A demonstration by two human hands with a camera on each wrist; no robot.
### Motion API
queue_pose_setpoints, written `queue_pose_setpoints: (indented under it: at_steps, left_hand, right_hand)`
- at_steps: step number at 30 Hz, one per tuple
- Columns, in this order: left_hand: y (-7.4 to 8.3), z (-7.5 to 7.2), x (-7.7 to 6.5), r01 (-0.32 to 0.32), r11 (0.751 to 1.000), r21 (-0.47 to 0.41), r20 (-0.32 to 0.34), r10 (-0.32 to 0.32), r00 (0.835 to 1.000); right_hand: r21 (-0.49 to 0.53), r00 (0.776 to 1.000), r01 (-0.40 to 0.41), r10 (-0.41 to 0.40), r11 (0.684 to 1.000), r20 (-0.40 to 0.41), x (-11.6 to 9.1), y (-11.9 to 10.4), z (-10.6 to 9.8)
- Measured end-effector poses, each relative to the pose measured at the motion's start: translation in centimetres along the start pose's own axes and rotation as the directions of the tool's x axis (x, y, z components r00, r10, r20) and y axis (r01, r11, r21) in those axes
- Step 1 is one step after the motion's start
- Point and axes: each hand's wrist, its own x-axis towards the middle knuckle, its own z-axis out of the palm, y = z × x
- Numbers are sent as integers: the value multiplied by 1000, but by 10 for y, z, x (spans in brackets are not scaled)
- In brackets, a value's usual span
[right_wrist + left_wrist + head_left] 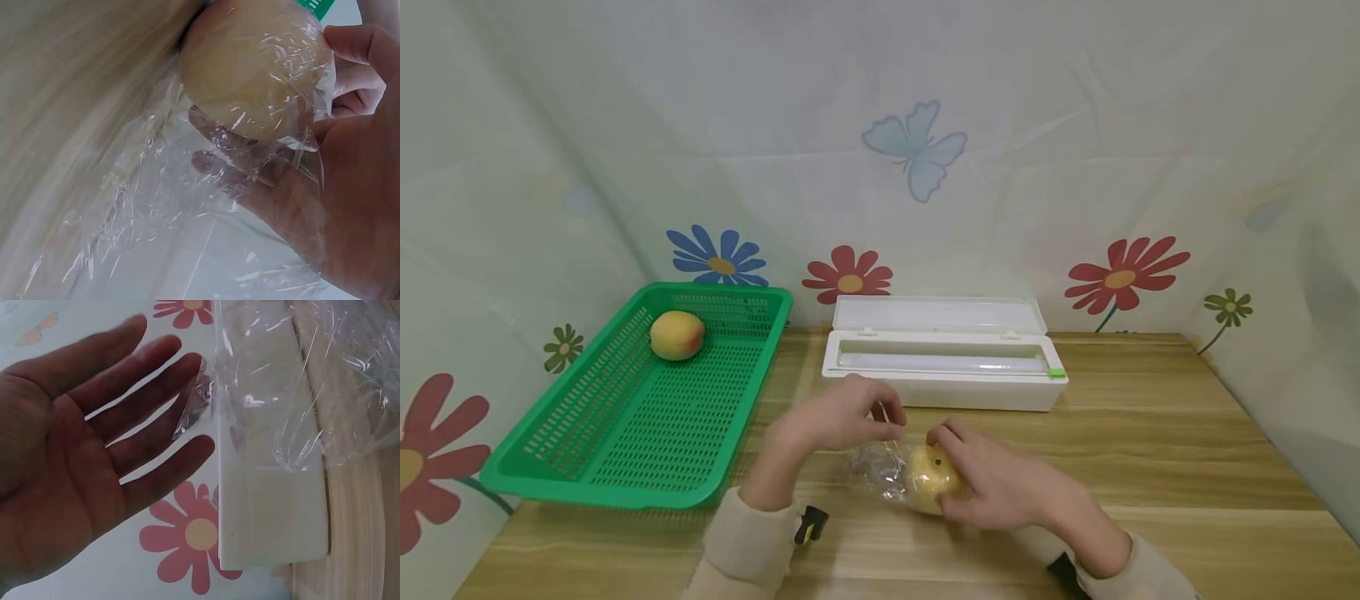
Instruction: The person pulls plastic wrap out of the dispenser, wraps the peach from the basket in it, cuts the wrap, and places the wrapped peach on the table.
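A peach (927, 479) partly covered in clear plastic wrap lies on the wooden table. My right hand (1000, 483) grips it from the right, the thumb on the near side and the fingers on the far side. Loose wrap (144, 187) spreads below the peach in the right wrist view. My left hand (847, 414) hovers over more of the crumpled film (880, 471), left of the peach. Its fingers (156, 419) are spread and nearly straight in the left wrist view, and a bit of film touches the fingertips.
Behind the hands stands a white cling film box (955, 392), its lid (940, 315) raised and a roll (940, 362) inside. To the left, a green basket (700, 497) holds another peach (677, 336). A flower-printed sheet (1000, 225) hangs behind the table (1150, 433).
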Motion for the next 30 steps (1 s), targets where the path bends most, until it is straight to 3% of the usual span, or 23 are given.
queue_pose_setpoints:
  at_steps: [6, 14, 25, 30]
  left_hand:
    - [3, 7, 5, -44, 999, 25, 119, 41, 992]
    - [7, 15, 10, -42, 999, 34, 187, 35, 982]
    - [11, 26, 14, 39, 996, 81, 178, -53, 983]
    - [13, 29, 14, 92, 991, 100, 170, -108, 979]
  right_hand:
    - [45, 1000, 3, -4, 999, 15, 2, 1, -1]
    - [93, 998, -58, 55, 994, 28, 2, 2, -4]
    - [142, 992, -117, 109, 983, 58, 2, 6, -3]
    - [171, 995, -97, 95, 980, 23, 2, 9, 0]
